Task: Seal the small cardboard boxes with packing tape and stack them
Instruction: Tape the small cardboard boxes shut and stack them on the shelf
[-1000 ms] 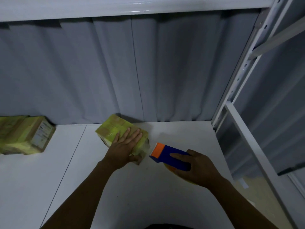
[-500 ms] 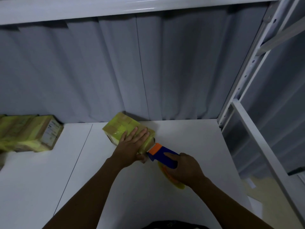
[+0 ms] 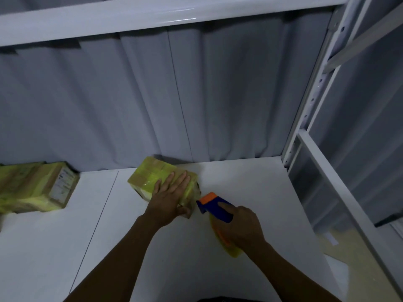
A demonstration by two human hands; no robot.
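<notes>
**A:** Start from the left. What lies far out from the fingers?

**B:** Well to the left of the left hand's fingertips, a bundle of taped boxes (image 3: 37,188) rests on the white shelf (image 3: 65,247). It is wrapped in yellow tape, and a printed label is on the end that faces the hand. Neither hand touches it.

**A:** And the box being sealed?

**B:** The small cardboard box (image 3: 150,177) lies directly under the left hand (image 3: 170,199). The fingers (image 3: 181,180) are straight and slightly spread. They lie flat on its yellow-taped top and point away toward the grey curtain (image 3: 196,94). The box's far end sticks out beyond the fingertips, and its near corner sits at the thumb.

**A:** So is that hand gripping it?

**B:** No. It presses down with flat fingers, and none of them curl round the box.

**A:** What's to the right of it?

**B:** Just right of the thumb, the orange nose of the tape dispenser (image 3: 214,205) sits at the box's near right end. I cannot tell whether the two touch. The right hand (image 3: 242,225) is wrapped round the blue body, with the index finger stretched along the top toward the orange tip. The yellow tape roll (image 3: 231,249) shows beneath that palm.

**A:** And further right?

**B:** Well beyond the right hand's knuckles, the shelf upright (image 3: 309,101) stands at the shelf's edge.
</notes>
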